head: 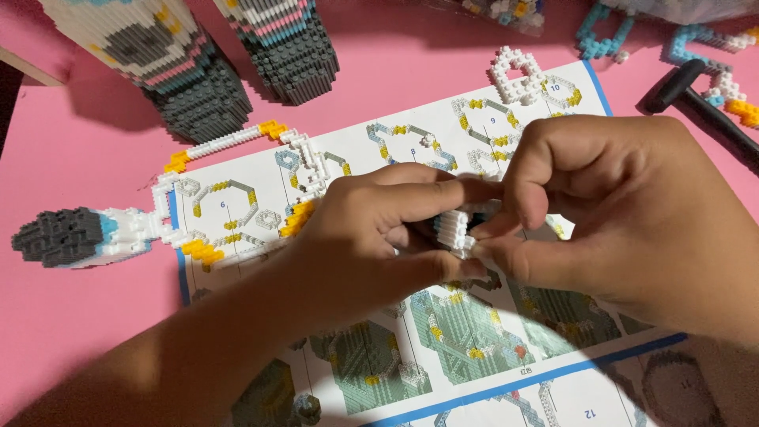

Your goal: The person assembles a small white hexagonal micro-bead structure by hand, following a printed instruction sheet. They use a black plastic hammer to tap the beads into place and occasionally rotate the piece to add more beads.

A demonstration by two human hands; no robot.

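Note:
Both my hands meet over the middle of a printed instruction sheet (253, 170). My left hand (371, 237) and my right hand (624, 213) pinch the same small white micro-brick piece (456, 231) between thumbs and fingertips, a dark part showing beside it. The piece is mostly hidden by my fingers. A flat outline of white, yellow and grey bricks (237, 142) lies on the sheet's left part, joined to a grey-and-white block (75, 235) on the pink surface.
Two tall brick-built legs, dark grey at the base (202, 99) (296, 59), stand at the back left. A white brick ring (518, 75) lies at the sheet's top. A black hammer-like tool (700, 99) and blue brick loops (605, 35) lie at the back right.

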